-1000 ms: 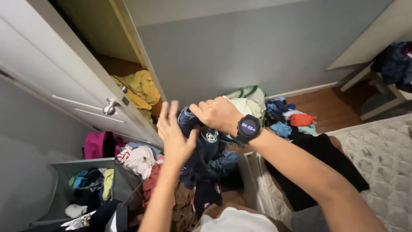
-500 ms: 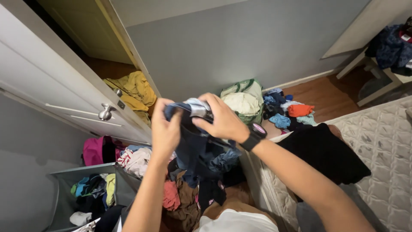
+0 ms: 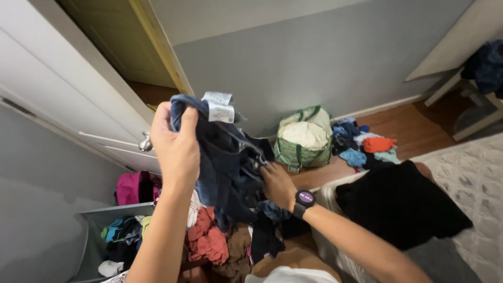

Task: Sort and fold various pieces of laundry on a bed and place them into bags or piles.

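The left hand [image 3: 175, 144] is raised and clamped on the waistband of a dark blue garment [image 3: 230, 167], while the right hand [image 3: 277, 184] grips the cloth lower down. Below both hands lies a heap of mixed clothes [image 3: 220, 243]; beyond the right hand, a green bag [image 3: 304, 139] stands at the grey wall [image 3: 325, 57].

Supporting surfaces and their loads.

Brown wooden plank floor [image 3: 414, 123]: carries a green-and-white patterned fabric bag [image 3: 303, 137] standing near the grey wall, stuffed with pale cloth. Just right of it lies a small heap of loose garments [image 3: 361, 145], blue, orange and pale green, touching one another. Nearer the wearer, a jumbled pile of rust-red, brown and dark clothes [image 3: 220, 243].

Bed with cream quilted cover [image 3: 471, 183]: a black crumpled garment [image 3: 401, 204] lies spread across its near corner.

Grey open-topped bin [image 3: 91, 230]: stands at lower left, holding mixed coloured clothing; a pink item sits just behind it.
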